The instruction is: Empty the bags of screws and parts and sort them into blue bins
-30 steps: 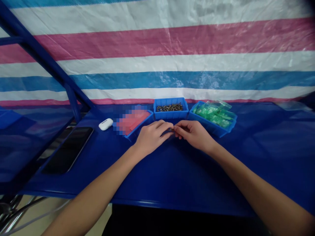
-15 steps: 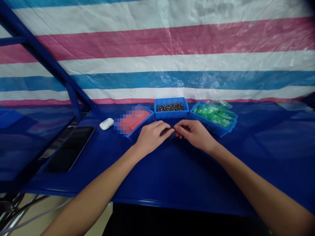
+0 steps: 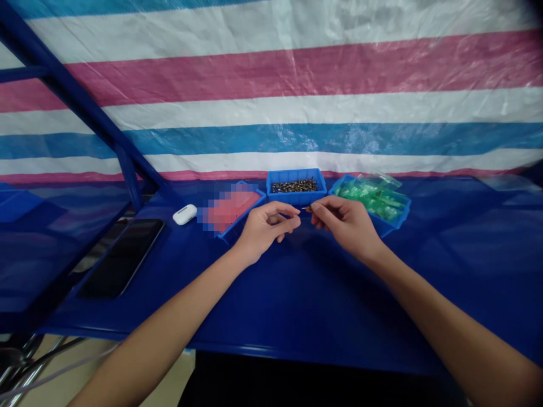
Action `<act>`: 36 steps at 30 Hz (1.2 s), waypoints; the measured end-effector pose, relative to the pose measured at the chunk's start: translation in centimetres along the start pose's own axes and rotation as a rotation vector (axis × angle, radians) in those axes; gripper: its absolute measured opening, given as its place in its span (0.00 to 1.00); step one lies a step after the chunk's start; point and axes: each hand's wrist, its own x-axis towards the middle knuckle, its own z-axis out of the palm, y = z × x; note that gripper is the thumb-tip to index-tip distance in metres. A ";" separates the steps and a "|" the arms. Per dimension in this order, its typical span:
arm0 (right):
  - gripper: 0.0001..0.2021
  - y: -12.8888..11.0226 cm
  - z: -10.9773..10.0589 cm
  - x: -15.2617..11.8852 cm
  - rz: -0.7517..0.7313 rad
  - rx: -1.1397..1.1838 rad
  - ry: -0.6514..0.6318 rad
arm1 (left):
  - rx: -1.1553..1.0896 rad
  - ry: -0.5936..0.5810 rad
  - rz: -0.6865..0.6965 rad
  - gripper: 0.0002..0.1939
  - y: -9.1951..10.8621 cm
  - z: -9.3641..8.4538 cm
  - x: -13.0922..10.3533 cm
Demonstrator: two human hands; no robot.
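Observation:
Between the thumb and forefinger of my right hand (image 3: 345, 223) is a small pointed metal screw (image 3: 306, 208), its tip directed left. My left hand (image 3: 269, 229) faces it just across a small gap, fingers curved, thumb and forefinger tips apart, with nothing visible in them. Both hands hover in front of a blue bin of small dark metal screws (image 3: 294, 186). Beside my left hand a blue bin holds flat red pieces (image 3: 233, 209), partly pixelated. Behind my right hand, another blue bin contains green pieces in clear plastic bags (image 3: 375, 195).
On the blue table (image 3: 297, 305), a black phone (image 3: 121, 257) and a white earbud case (image 3: 184, 214) lie to the left. A blue metal frame (image 3: 85, 102) slants up at the left. Striped plastic sheeting (image 3: 297, 68) hangs behind the bins.
My hands have drawn apart. The right hand has shifted right and slightly up with the screw, which now shows at its fingertips. The left hand's thumb and forefinger have parted.

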 end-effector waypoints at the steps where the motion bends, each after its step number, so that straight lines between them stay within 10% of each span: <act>1: 0.14 -0.4 0.0 -0.2 -0.015 0.029 0.015 | -0.079 -0.004 -0.010 0.17 0.1 0.1 -0.1; 11: 0.09 -4.2 0.5 -2.6 -0.167 -0.055 0.074 | -0.284 -0.055 -0.034 0.25 1.5 0.3 -0.6; 36: 0.08 -5.0 0.5 -3.1 -0.771 -0.354 0.157 | -0.549 -0.239 0.084 0.12 2.0 0.4 -0.6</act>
